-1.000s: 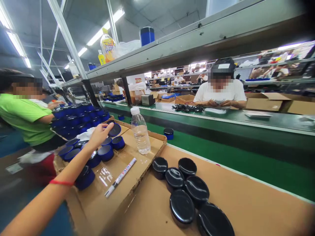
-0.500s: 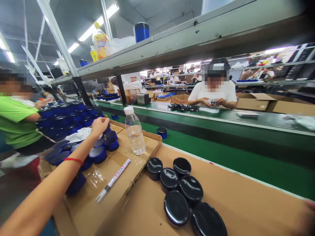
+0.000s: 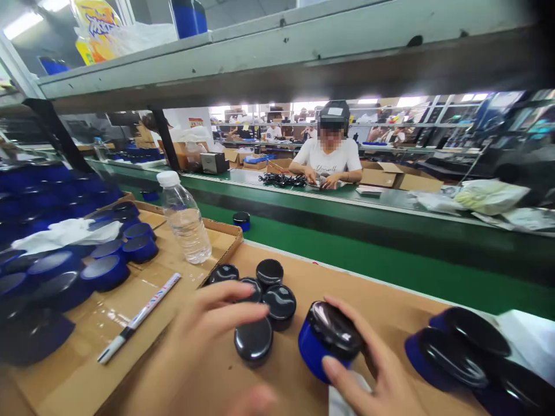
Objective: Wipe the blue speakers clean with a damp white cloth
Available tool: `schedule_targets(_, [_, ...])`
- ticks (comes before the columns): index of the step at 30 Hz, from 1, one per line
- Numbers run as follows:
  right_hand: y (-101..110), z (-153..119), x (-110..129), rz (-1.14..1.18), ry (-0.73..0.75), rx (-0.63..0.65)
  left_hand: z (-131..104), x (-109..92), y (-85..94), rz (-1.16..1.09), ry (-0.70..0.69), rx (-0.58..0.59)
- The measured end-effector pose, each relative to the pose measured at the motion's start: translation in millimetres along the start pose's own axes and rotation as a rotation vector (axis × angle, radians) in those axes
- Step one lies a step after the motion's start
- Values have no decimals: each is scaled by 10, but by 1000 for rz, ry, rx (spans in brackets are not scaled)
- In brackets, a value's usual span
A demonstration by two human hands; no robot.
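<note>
My right hand (image 3: 373,370) grips a blue jar with a black lid (image 3: 329,338), held tilted over the cardboard-covered bench (image 3: 381,292). My left hand (image 3: 208,341) hovers with fingers spread just above a cluster of several black lids (image 3: 264,303) lying flat on the cardboard. Its fingertips almost touch the nearest lids, and it holds nothing. More closed blue jars (image 3: 459,352) lie at the right edge.
A cardboard tray (image 3: 169,271) on the left holds several blue jars (image 3: 104,268), a white cloth (image 3: 65,232), a water bottle (image 3: 184,219) and a white paint marker (image 3: 139,318). A green conveyor (image 3: 347,257) carries one blue jar (image 3: 241,220). A person in white (image 3: 330,156) works opposite.
My left hand came back from the blue jars in the tray to the black lids. My right hand came into view holding a jar. The view swung right and down.
</note>
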State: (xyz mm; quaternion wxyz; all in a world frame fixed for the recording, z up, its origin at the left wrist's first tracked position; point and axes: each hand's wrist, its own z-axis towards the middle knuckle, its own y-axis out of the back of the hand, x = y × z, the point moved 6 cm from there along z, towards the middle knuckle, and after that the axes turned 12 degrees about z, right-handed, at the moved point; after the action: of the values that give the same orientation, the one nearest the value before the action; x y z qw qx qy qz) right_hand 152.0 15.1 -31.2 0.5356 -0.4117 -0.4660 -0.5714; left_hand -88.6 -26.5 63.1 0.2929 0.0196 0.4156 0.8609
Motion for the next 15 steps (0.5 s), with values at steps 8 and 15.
schedule_targets(8, [281,37,393,592,-105,53,887,-975,-656,-406,-385,383])
schedule_targets(15, [195,59,309,374,35,-85,817,-861,-855,-375,-358,173])
